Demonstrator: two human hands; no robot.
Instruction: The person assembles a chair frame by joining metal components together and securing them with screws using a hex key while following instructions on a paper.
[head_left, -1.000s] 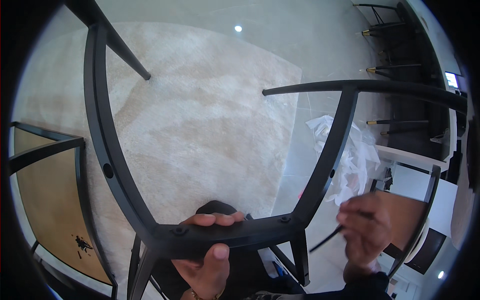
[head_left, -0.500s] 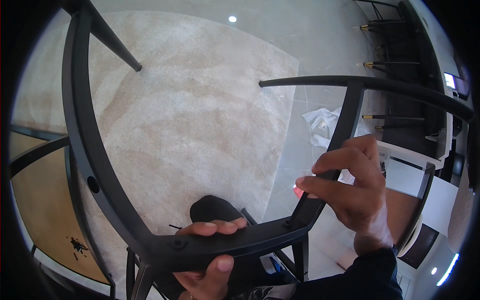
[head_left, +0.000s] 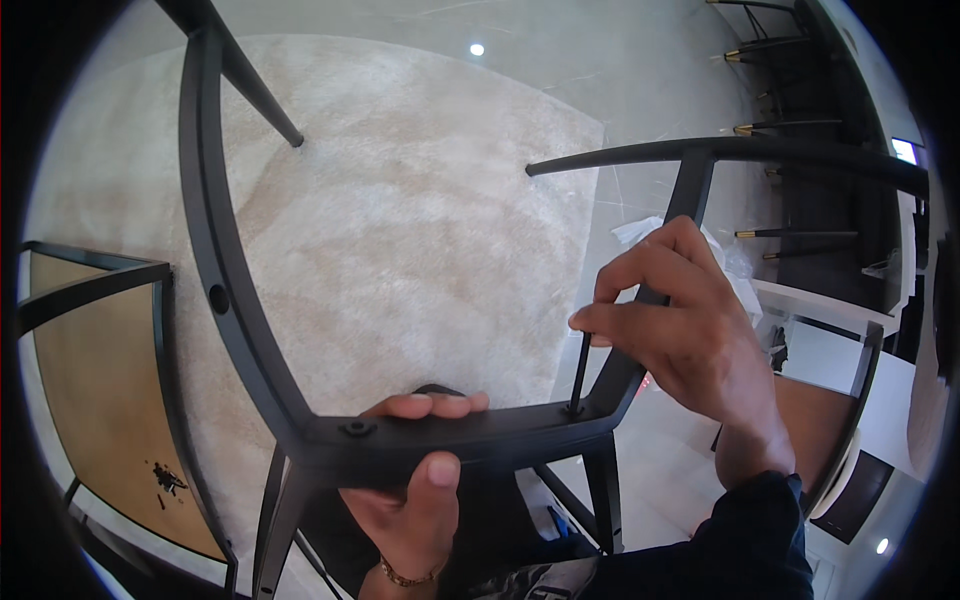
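A black chair frame (head_left: 500,432) stretches across the view, its curved side rails running away from me and its near crossbar just in front of me. My left hand (head_left: 415,520) is wrapped around the crossbar's left half, fingers over the far side and thumb on the near side. Between thumb and fingers, my right hand (head_left: 695,330) pinches a thin black hex key (head_left: 581,372). The key stands nearly upright, its lower end at the hole near the crossbar's right end. Another hole with dark hardware (head_left: 357,428) shows at the left end.
A beige rug (head_left: 400,230) covers the floor beyond. At left, a tan panel (head_left: 110,390) in a black frame carries a small pile of dark screws (head_left: 168,478). White plastic wrapping (head_left: 640,231) lies right of the rug. Stools with gold-tipped legs (head_left: 790,234) line the right.
My right hand has shifted up and left, and the hex key now shows upright at the crossbar's right hole. The chair frame sits a little higher in view. My left hand keeps its grip.
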